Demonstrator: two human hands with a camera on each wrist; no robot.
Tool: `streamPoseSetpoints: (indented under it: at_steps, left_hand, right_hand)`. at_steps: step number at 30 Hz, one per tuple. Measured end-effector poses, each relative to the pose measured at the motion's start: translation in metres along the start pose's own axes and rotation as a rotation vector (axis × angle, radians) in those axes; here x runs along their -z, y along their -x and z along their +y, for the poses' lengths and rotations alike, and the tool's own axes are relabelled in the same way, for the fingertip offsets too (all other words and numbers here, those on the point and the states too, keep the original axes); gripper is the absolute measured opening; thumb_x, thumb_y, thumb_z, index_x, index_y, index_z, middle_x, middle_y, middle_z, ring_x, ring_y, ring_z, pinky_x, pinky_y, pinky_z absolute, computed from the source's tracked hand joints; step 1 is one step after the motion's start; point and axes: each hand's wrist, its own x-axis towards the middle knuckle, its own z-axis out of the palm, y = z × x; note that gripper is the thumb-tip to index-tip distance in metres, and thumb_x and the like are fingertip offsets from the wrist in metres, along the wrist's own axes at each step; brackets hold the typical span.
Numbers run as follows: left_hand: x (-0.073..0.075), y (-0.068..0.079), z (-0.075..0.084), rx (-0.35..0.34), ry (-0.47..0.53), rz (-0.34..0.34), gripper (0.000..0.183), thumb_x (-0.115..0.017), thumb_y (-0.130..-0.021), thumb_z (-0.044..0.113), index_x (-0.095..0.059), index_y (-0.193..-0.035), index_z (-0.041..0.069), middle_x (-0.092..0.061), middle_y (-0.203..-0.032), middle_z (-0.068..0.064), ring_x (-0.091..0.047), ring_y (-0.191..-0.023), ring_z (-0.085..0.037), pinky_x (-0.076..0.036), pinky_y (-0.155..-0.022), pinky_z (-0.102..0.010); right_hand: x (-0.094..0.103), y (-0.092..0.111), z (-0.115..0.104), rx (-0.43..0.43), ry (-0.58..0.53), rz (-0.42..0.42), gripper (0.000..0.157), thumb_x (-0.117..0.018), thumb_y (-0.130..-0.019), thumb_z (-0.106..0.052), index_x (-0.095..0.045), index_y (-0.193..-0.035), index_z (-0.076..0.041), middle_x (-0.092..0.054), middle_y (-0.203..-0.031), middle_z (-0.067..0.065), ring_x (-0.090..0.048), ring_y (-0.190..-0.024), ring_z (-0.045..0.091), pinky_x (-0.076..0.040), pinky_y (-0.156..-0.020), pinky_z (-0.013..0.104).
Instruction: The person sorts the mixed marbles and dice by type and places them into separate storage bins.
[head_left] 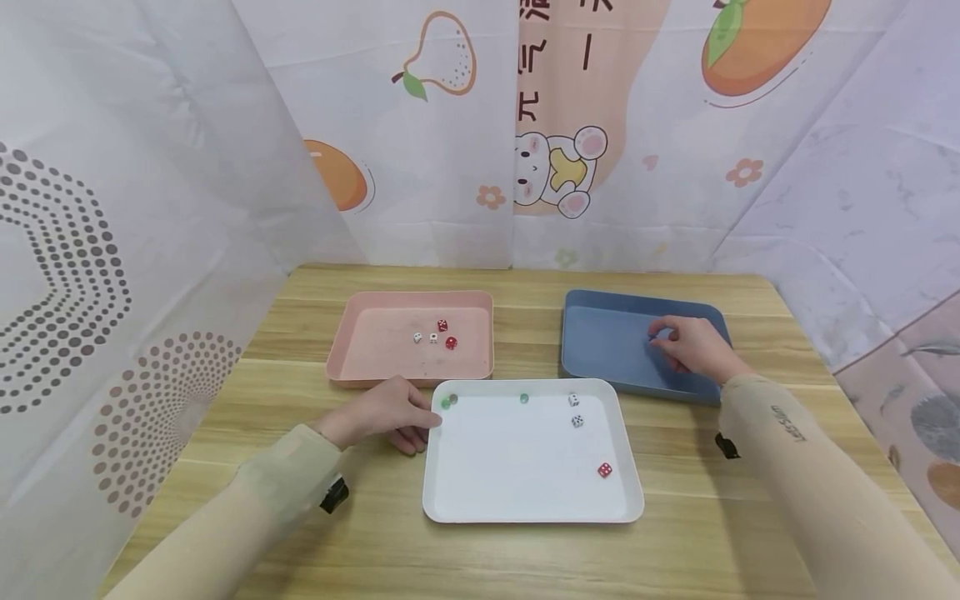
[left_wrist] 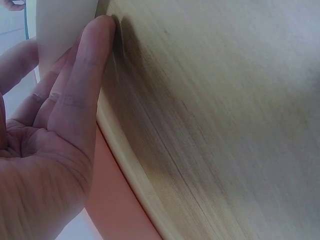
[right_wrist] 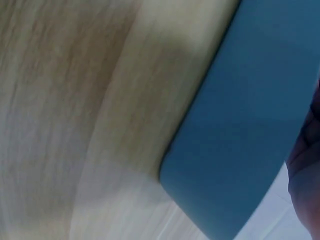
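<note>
Head view: your hands stood well apart above the wooden tabletop (head_left: 525, 562). Your left hand (head_left: 382, 414) gripped the left wall of the white tray (head_left: 525, 467), thumb over the rim, fingers against the outside. Inside this tray lay two white dice (head_left: 577, 421) near the right rear corner, one red die (head_left: 604, 470) farther forward, a green ball (head_left: 524, 398) along the rear wall, and another green ball (head_left: 446, 404) beside a brown ball (head_left: 453, 398) at the left rear corner.

Your right hand (head_left: 693, 346) was inside the blue tray (head_left: 600, 333), at right rear, fingers curled and thumb near the forefinger; whether they pinched anything you could not tell. The pink tray (head_left: 375, 333), at left rear, contained two white and two red dice, grouped right of its middle. Behind the tabletop hung a fruit-patterned cloth (head_left: 450, 167).
</note>
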Motion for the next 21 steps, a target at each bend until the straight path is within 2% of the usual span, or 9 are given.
streamPoseSetpoints:
  at_steps: [11, 21]
  left_hand:
    - [0.002, 0.001, -0.001, -0.015, -0.004, -0.022, 0.020, -0.074, -0.094, 0.020, -0.076, -0.091, 0.000, -0.075, -0.078, -0.015, -0.073, -0.070, -0.022, -0.065, -0.066, -0.036]
    - [0.001, 0.000, -0.001, -0.006, -0.012, -0.002, 0.019, -0.074, -0.094, 0.020, -0.077, -0.093, 0.001, -0.075, -0.078, -0.014, -0.073, -0.068, -0.021, -0.064, -0.065, -0.037]
  right_hand:
    - [0.000, -0.006, 0.011, -0.074, 0.166, 0.070, 0.023, -0.060, -0.100, -0.010, -0.064, -0.119, 0.003, -0.061, -0.060, 0.002, -0.059, -0.054, 0.017, -0.051, -0.062, 0.040]
    - [-0.001, -0.007, 0.017, -0.099, 0.175, 0.059, 0.022, -0.060, -0.100, -0.009, -0.066, -0.118, 0.003, -0.061, -0.060, 0.003, -0.058, -0.054, 0.018, -0.048, -0.056, 0.035]
